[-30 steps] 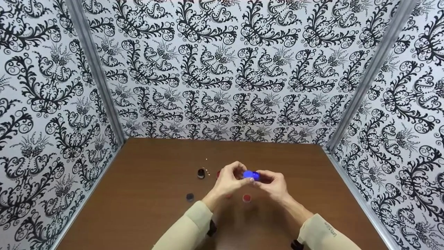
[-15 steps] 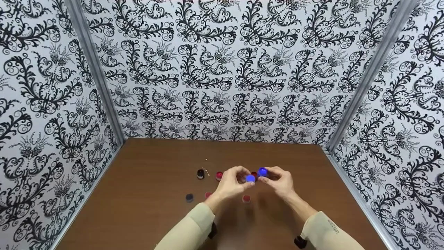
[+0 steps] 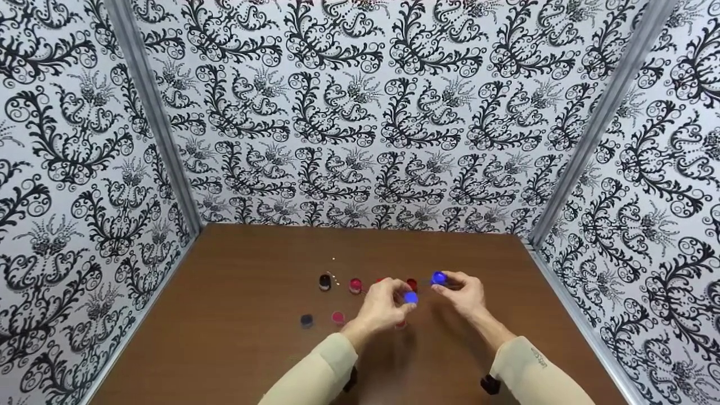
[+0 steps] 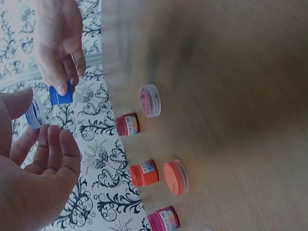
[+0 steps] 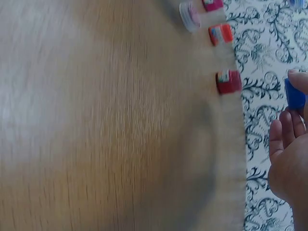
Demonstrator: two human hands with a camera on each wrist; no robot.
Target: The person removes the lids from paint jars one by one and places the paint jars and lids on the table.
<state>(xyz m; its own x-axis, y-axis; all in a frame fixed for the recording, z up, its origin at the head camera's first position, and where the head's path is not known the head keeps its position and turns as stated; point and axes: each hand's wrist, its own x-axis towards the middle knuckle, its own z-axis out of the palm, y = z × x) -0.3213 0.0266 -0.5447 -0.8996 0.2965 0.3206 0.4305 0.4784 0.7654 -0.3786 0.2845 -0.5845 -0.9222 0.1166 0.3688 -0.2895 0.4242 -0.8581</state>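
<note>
My left hand (image 3: 382,309) pinches a blue lid with a clear rim (image 3: 411,297) between thumb and fingers. To its right, my right hand (image 3: 467,295) grips a small blue paint jar (image 3: 439,278) whose top is uncovered. Both are held up over the table, with a gap between lid and jar. The left wrist view shows the jar (image 4: 60,95) beyond the lid (image 4: 34,111). Below the left hand stand an open red paint jar (image 4: 128,125) and an orange one (image 4: 144,173); a red lid (image 4: 150,100) and an orange lid (image 4: 175,177) lie nearby.
Farther left on the brown table (image 3: 242,281) are a black paint jar (image 3: 325,282) and a magenta one (image 3: 355,286). A dark lid (image 3: 306,321) and a pink lid (image 3: 337,318) lie nearer. Small white bits (image 3: 333,277) lie beside the black jar. Patterned walls (image 3: 349,112) enclose the table.
The blue lid and jar were together a second ago and are now apart. My right hand has moved right with the jar; my left has come slightly nearer and right with the lid.
</note>
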